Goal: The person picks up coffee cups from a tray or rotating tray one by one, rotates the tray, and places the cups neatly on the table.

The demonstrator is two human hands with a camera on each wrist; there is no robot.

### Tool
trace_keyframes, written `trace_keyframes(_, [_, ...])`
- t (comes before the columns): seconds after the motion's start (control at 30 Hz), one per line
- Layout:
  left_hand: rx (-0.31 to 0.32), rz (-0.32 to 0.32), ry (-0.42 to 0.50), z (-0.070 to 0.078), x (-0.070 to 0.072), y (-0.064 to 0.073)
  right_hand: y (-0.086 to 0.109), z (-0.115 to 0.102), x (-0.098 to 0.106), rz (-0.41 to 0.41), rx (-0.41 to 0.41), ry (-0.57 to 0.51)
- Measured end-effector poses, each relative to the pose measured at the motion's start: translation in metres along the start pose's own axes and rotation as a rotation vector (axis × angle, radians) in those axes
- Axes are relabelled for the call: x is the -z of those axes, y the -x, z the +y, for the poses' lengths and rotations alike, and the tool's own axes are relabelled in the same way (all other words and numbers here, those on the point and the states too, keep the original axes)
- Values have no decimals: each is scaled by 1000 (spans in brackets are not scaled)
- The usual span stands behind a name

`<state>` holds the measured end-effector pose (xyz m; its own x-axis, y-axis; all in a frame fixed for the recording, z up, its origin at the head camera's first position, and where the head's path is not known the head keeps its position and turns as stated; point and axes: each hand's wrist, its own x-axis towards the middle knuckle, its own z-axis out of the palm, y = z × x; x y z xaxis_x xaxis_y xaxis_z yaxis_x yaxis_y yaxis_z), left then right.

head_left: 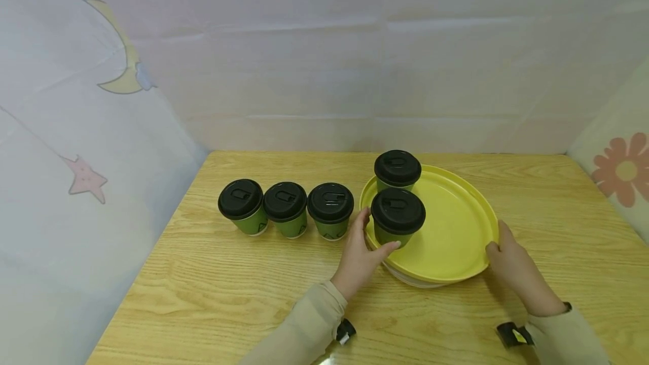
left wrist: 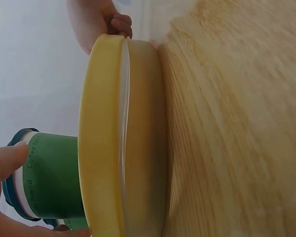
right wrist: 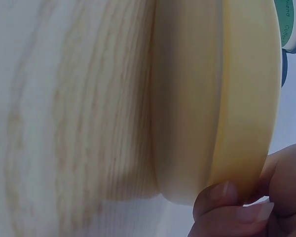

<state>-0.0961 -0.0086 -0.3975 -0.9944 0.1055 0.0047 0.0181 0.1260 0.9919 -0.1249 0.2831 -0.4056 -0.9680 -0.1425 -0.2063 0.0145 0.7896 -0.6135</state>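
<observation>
A round yellow tray (head_left: pixel 456 230) lies on a pale round base (left wrist: pixel 145 138) on the table. Two green paper coffee cups with black lids stand upright at the tray's left side: a rear cup (head_left: pixel 398 169) and a front cup (head_left: pixel 398 213). My left hand (head_left: pixel 359 258) holds the front cup, thumb on the near side and fingers round its left. In the left wrist view, that cup's green sleeve (left wrist: pixel 56 173) shows printed lettering. With thumb and curled fingers, my right hand (head_left: pixel 513 266) grips the tray's right rim, seen closely in the right wrist view.
Left of the tray, three more lidded cups stand in a row: a left cup (head_left: pixel 242 207), a middle cup (head_left: pixel 285 209) and a right cup (head_left: pixel 331 211). The wooden table (head_left: pixel 213 297) ends at a pale fabric backdrop (head_left: pixel 304 83) behind and at the sides.
</observation>
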Motion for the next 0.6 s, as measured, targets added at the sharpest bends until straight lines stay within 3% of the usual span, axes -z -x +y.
trace_keyframes(0.6, [6,-47,-98,0,1,-13,-5,2,4,-72,-77,9])
